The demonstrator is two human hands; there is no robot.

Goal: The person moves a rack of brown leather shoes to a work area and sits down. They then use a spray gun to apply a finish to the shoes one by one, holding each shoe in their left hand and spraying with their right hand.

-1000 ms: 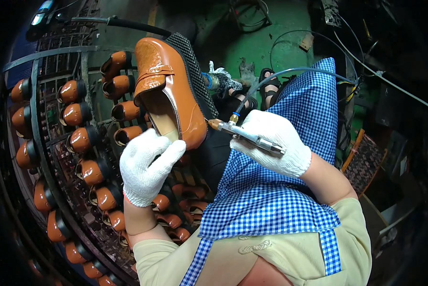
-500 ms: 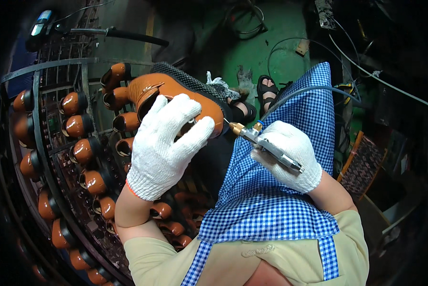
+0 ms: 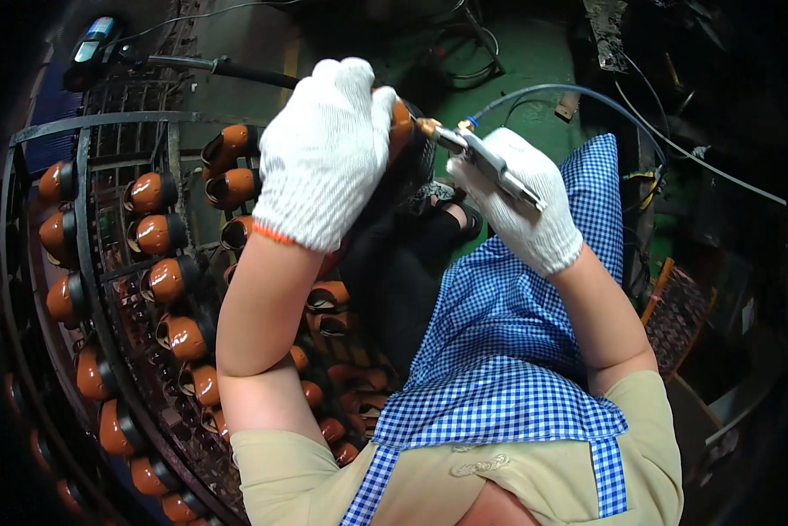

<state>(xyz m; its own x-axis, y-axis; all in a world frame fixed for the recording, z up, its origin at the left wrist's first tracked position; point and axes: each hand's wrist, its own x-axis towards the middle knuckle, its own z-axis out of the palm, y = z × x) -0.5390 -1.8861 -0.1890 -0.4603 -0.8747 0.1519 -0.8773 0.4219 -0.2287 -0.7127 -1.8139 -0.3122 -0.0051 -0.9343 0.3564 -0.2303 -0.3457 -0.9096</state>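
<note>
Far left: a curved metal wire rack [image 3: 104,263], tiered, loaded with row upon row of glossy brown leather shoes [image 3: 153,235], toes outward, running from the far left edge down to the near lower left. No telling from here which of these are finished and which wait; all look alike in shine and colour.

Centre left: left hand [image 3: 324,149] in a white knit glove, raised, fingers spread wide and wrapped over the top of a brown shoe [image 3: 400,123], gripping it. Shoe almost wholly hidden behind the glove; only a sliver of orange-brown upper showing at the right of the fingers, with dark sole or lining below.

Centre right: right hand [image 3: 525,206], also gloved in white, closed around a slim metal air tool [image 3: 486,162], brass nozzle pointed left and just at the exposed edge of the shoe, touching or nearly so. Blue hose [image 3: 569,92] arcing from the tool's far end off to the right.

Near, below both hands: blue-and-white checked apron [image 3: 517,351] over the lap. Beyond, green floor [image 3: 517,53] with loose cables.

Judged by this: one shoe under work, nozzle at its edge, that pass not visibly complete; many shoes on the rack possibly left.
</note>
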